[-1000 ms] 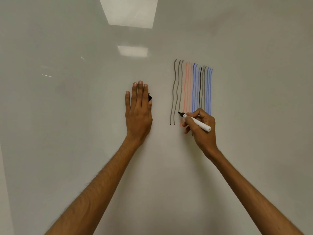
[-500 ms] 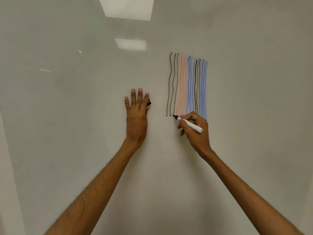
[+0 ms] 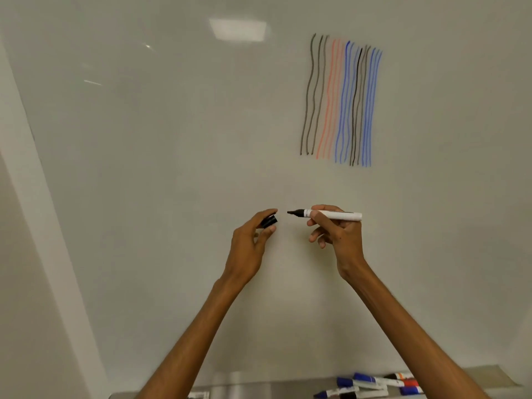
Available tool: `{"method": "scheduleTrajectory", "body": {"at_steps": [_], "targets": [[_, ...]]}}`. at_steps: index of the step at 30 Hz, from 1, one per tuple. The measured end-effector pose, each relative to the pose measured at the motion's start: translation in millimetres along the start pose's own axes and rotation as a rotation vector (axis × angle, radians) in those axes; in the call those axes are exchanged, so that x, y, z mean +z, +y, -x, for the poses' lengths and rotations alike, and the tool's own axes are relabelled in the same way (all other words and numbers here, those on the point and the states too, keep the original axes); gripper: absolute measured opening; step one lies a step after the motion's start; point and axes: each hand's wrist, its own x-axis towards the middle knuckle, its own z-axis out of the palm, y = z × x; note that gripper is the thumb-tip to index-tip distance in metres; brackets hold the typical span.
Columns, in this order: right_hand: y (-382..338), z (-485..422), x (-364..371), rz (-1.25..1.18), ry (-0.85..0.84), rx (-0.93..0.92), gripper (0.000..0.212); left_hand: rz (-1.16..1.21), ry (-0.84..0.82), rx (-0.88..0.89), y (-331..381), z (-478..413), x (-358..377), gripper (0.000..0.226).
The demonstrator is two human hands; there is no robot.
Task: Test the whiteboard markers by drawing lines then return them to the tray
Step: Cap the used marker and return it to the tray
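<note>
So the right hand is gripping the marker around the front of its white barrel, holding it level with the bare black tip pointing left; the left hand has the cap pinched between thumb and fingertips, open end facing the tip; tip and cap are close but not touching, there's a little gap between them; both hands are out in front of the whiteboard, below and a bit left of the lines, which sit up in the upper right as a tight bunch of wobbly vertical strokes, grey on the left, then orange-red, blue, black and grey, and more blue on the right; down at the bottom edge is the tray, with the spare markers lying in a loose pile toward its right end, mostly blue caps plus a red or orange one and a black one.
</note>
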Motion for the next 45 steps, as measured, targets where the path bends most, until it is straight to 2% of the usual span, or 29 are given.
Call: {"method": "scheduleTrajectory", "body": {"at_steps": [8, 15, 22, 36, 41, 45], "targets": [[39.3, 35.9, -4.8, 0.006, -0.02, 0.174, 0.01, 0.036, -0.102, -0.147, -21.8, 43.4, 5.7, 0.021], [58.1, 50.4, -9.4, 0.044, -0.016, 0.277, 0.01, 0.011, -0.184, -0.118, -31.7, 65.6, -1.7, 0.018], [77.2, 66.1, -1.3, 0.077, -0.045, 0.278, 0.007, -0.053, -0.247, -0.174, -44.4, 82.9, -1.4, 0.022], [125.0, 117.7, 24.0, -0.085, 0.091, 0.423, 0.011, -0.12, -0.276, -0.184, -74.3, 127.1, 3.1, 0.021], [141.1, 127.9, 33.1, -0.196, 0.035, 0.608, 0.016, -0.126, -0.24, -0.178, -91.1, 140.1, -11.0, 0.019], [169.2, 137.3, 30.7, -0.143, -0.085, 0.763, 0.023, -0.155, -0.293, -0.278, -119.0, 160.1, -24.1, 0.021]]}}
